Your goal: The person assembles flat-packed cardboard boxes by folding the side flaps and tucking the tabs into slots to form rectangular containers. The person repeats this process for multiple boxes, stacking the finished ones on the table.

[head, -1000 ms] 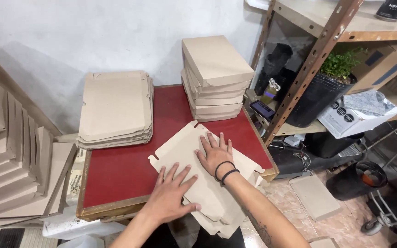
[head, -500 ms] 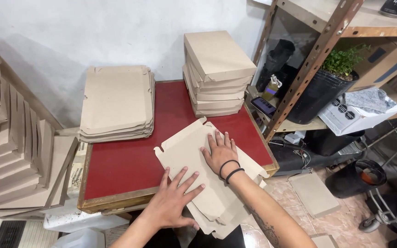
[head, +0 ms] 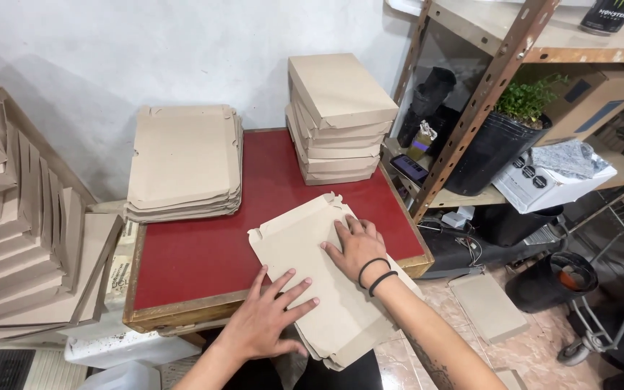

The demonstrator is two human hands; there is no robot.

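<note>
Cardboard fills the head view: a flat, die-cut box blank (head: 319, 282) lies on the near right part of the red-topped bench (head: 204, 253), its lower end hanging past the wooden front edge toward the person. Both hands press on it. The left hand (head: 269, 321) lies flat with fingers spread on the blank's lower left part, grasping nothing. The right hand (head: 355, 245) rests palm down near the blank's middle, fingers pointing up and left — also flat, not clenched — with two dark bands (head: 377, 273) round the wrist.

Behind, at the bench's far left, sits a stack of flat blanks (head: 182, 162); at the far right, a pile of folded boxes (head: 337, 119) stands against the white wall. More folded boxes (head: 16, 238) lean in rows beside the bench on the left.

To the right stands a metal shelf rack (head: 485, 94) — on it a black pot with a green plant (head: 500, 137), a white carton (head: 543, 189) with grey cloth on top, and a phone (head: 413, 168). A loose cardboard sheet (head: 487, 307) lies on the tiled floor below.
</note>
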